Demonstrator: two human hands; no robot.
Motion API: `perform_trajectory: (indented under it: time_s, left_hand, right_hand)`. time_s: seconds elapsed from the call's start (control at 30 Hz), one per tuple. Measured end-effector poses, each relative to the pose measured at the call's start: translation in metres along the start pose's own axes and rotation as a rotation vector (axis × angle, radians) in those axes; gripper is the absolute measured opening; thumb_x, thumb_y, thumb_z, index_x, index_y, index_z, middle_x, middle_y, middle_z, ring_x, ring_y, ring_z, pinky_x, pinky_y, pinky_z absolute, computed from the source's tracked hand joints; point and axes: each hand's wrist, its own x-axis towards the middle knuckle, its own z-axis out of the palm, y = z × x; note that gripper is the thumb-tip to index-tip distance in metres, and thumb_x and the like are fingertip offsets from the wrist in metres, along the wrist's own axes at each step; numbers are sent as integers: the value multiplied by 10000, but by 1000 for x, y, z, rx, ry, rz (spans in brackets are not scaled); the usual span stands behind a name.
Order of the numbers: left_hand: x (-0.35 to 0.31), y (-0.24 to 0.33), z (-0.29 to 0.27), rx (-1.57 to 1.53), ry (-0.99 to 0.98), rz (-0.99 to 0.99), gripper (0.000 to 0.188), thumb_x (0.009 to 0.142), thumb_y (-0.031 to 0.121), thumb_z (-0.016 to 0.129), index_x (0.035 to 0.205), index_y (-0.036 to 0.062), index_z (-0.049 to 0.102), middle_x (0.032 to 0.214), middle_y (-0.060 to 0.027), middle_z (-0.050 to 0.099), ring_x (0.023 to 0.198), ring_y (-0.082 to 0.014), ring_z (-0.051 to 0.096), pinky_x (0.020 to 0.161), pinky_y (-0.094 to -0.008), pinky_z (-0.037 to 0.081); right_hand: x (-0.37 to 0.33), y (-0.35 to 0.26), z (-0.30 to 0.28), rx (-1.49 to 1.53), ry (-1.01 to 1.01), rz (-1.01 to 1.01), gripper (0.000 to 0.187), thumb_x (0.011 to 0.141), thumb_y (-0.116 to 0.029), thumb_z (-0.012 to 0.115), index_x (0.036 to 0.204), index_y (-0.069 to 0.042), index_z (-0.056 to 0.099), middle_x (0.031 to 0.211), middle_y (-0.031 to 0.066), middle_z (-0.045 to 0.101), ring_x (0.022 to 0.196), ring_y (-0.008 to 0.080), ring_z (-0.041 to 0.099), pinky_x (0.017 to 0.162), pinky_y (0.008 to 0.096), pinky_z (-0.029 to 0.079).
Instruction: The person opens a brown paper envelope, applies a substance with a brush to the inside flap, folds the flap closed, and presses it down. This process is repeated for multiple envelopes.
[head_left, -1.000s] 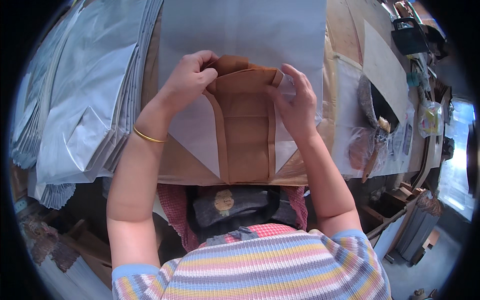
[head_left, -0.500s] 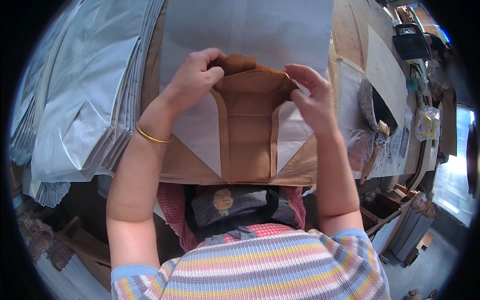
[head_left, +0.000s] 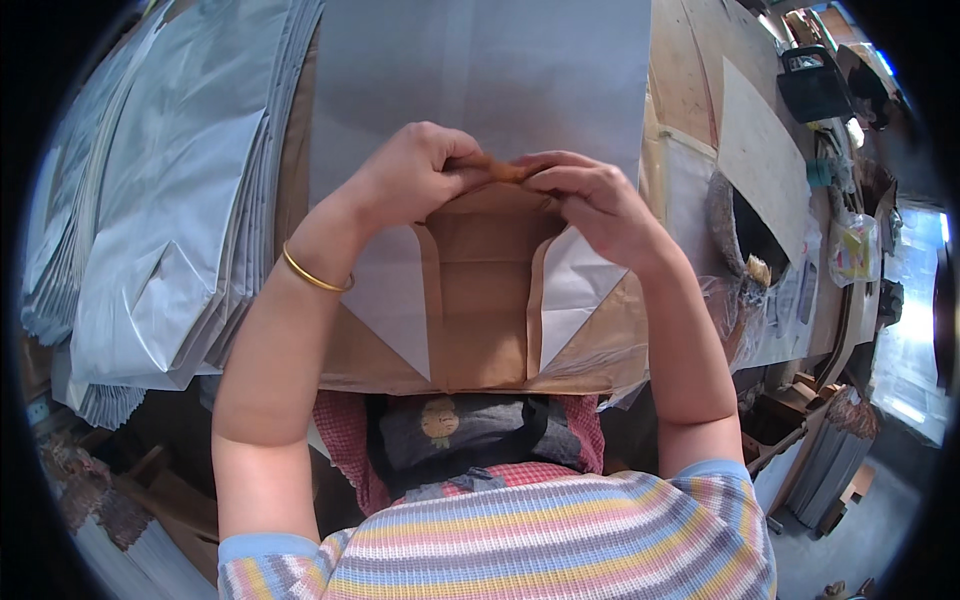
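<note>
A large paper bag [head_left: 485, 285], white outside and brown inside, lies flat on the table with its near end folded into a brown strip between two pale triangular flaps. At the strip's far edge, my left hand [head_left: 425, 175] pinches the brown paper between thumb and fingers. Close beside it, my right hand [head_left: 595, 200] grips the same edge. The paper bunches between the two hands, whose fingertips nearly meet. Part of the fold is hidden under my fingers.
To the left lies a thick stack of folded white paper bags [head_left: 185, 200]. A brush [head_left: 745, 310] and clear plastic lie on the table's right side, near a flat board [head_left: 760, 150] and a black container [head_left: 815, 82]. Bundled sheets [head_left: 825, 470] stand below right.
Both hands have come closer together, drawing the far brown edge inward into a bunch. Earlier they held its two corners apart.
</note>
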Motion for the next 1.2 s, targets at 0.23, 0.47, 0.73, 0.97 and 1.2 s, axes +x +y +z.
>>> perform_trajectory:
  time_s: [0.23, 0.47, 0.73, 0.97, 1.2]
  left_hand:
    - [-8, -3, 9, -29, 129, 72, 108, 832, 18, 660, 912, -52, 678, 764, -88, 673, 735, -99, 590, 663, -266, 493]
    - [0, 12, -12, 69, -1, -240, 141, 804, 83, 689, 810, -54, 657, 736, -109, 680, 667, -160, 608, 642, -308, 502]
    - [19, -20, 7, 524, 196, -265, 231, 761, 185, 730, 792, -25, 637, 913, -199, 673, 814, -361, 612, 734, -448, 491]
    - [-22, 35, 43, 1404, 50, 260, 110, 773, 145, 662, 861, 80, 674, 886, -113, 648, 771, -273, 610, 673, -370, 486]
    - [-35, 45, 78, 1295, -688, -297, 258, 836, 242, 645, 1042, 100, 707, 1126, -119, 658, 1043, -251, 642, 807, -336, 535]
  right_hand:
    - [7, -9, 40, -644, 205, -317, 106, 778, -114, 665, 844, -32, 677, 1159, 95, 594, 1049, 271, 572, 881, 410, 478]
    - [-9, -17, 44, -720, 74, -284, 18, 714, -96, 620, 722, -85, 608, 914, 47, 597, 887, 245, 618, 781, 370, 521]
    - [-43, -52, 67, -1145, -517, -243, 274, 769, -235, 645, 971, -64, 716, 977, 97, 579, 977, 242, 573, 750, 313, 481]
    - [-31, -63, 37, -1235, -741, 130, 264, 852, -286, 642, 990, -65, 687, 966, 93, 675, 857, 225, 655, 768, 307, 481]
    - [25, -61, 63, -1187, -952, 548, 619, 768, -159, 715, 1323, -45, 464, 1136, 119, 683, 1046, 271, 671, 822, 340, 545]
